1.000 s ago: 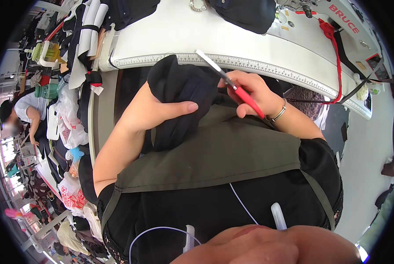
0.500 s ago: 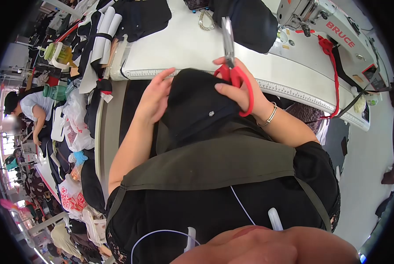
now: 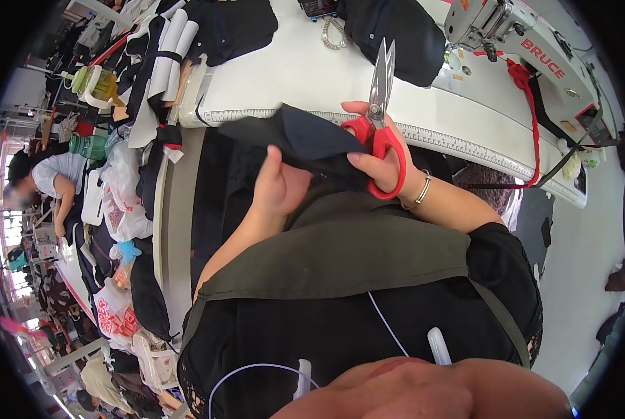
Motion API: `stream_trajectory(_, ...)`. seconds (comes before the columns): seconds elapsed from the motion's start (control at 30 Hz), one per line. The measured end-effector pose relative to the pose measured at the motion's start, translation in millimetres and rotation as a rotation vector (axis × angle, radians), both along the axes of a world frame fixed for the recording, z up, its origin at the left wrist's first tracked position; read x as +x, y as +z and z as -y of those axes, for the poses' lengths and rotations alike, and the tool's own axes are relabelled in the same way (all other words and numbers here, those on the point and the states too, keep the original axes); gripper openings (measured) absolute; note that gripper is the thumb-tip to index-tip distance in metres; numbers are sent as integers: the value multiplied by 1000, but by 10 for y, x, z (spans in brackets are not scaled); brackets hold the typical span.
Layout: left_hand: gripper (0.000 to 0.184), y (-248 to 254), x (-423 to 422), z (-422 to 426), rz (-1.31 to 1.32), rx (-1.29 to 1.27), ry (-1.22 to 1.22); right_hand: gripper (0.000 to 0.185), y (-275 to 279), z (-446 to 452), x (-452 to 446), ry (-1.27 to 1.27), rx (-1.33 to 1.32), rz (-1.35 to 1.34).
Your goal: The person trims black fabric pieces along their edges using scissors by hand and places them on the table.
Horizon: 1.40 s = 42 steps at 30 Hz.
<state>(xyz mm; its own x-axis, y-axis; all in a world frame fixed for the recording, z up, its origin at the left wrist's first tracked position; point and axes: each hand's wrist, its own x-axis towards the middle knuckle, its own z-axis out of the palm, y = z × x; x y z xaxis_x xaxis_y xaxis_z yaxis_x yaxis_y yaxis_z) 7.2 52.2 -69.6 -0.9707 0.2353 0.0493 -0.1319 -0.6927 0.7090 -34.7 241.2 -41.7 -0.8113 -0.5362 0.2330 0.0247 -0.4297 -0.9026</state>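
Note:
Scissors [image 3: 388,150] with red handles hang on my right hand [image 3: 403,167], their blades pointing away from me and slightly parted. The thumb of that hand also presses on a dark fabric piece [image 3: 319,136], which is folded and lifted, its left end blurred. My left hand [image 3: 282,187] is by the near edge of the fabric, thumb stretched up and apart; its other fingers are partly hidden by the cloth. Behind the fabric runs the white table's front edge, with a ruler strip [image 3: 452,140] along it.
A sewing machine [image 3: 536,56] stands at the right, with a red cord [image 3: 529,126] hanging down. Dark cloth pieces [image 3: 396,38] and a beaded loop [image 3: 333,33] lie on the table. White rolls [image 3: 169,56] and plastic bags [image 3: 120,188] are at the left; a co-worker [image 3: 54,174] bends beyond them.
The fabric has gone from hanging broad and flat to being folded over, its end swung left. My left hand has come lower and right. The scissors have shifted right and their blades have parted.

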Motion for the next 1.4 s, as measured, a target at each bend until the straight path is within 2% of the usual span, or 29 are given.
stream_trajectory(0.03,64,29,-37,5,45,7,148,59,-16,-3,5,-2,1,3)
stream_trajectory(0.07,42,81,-66,11,38,108,173,61,-33,-5,-3,-101,76,-51)
stream_trajectory(0.1,42,141,-61,-5,43,109,173,62,-56,-7,-21,-199,151,-103)
stream_trajectory(0.17,34,244,-26,-48,17,-53,276,58,-127,-34,-111,-226,156,-123)
stream_trajectory(0.27,39,302,15,-99,53,-28,256,50,-79,-144,-171,-430,382,-308)
stream_trajectory(0.37,44,294,24,-114,134,-46,175,46,38,-169,-157,-458,393,-381)
stream_trajectory(0.4,48,290,28,-117,184,-47,121,45,36,-169,-144,-334,273,-192)
stream_trajectory(0.53,52,346,94,-176,383,118,-46,45,50,-124,-112,-336,238,-307)
stream_trajectory(0.63,47,452,119,-242,409,257,-139,45,73,-165,-110,-257,251,-210)
stream_trajectory(0.7,40,514,108,-292,431,37,-65,46,63,-186,-96,-248,261,-174)
stream_trajectory(0.73,40,494,103,-309,430,36,-65,46,62,-193,-93,-235,271,-142)
stream_trajectory(0.83,33,398,47,-358,287,-95,45,46,81,-228,-78,-268,306,-211)
stream_trajectory(0.9,28,359,51,-384,120,-243,251,46,70,-235,-82,-260,293,-197)
stream_trajectory(1.03,28,345,48,-309,96,-306,332,46,145,-236,-76,-242,297,-100)
stream_trajectory(1.13,32,374,24,-210,-96,-534,470,48,191,-214,-72,-219,240,12)
stream_trajectory(1.17,32,391,7,-173,-93,-534,474,48,176,-206,-83,-216,241,14)
stream_trajectory(1.23,35,444,-19,-113,-103,-493,569,50,104,-194,-130,-198,54,73)
stream_trajectory(1.3,43,576,-17,-69,-53,-363,555,52,-16,-218,-143,-142,44,30)
stream_trajectory(1.37,41,615,-19,-18,-65,-325,581,63,-108,-234,-124,7,37,-116)
stream_trajectory(1.4,41,632,-16,1,-64,-325,581,76,-77,-244,-79,78,113,-84)
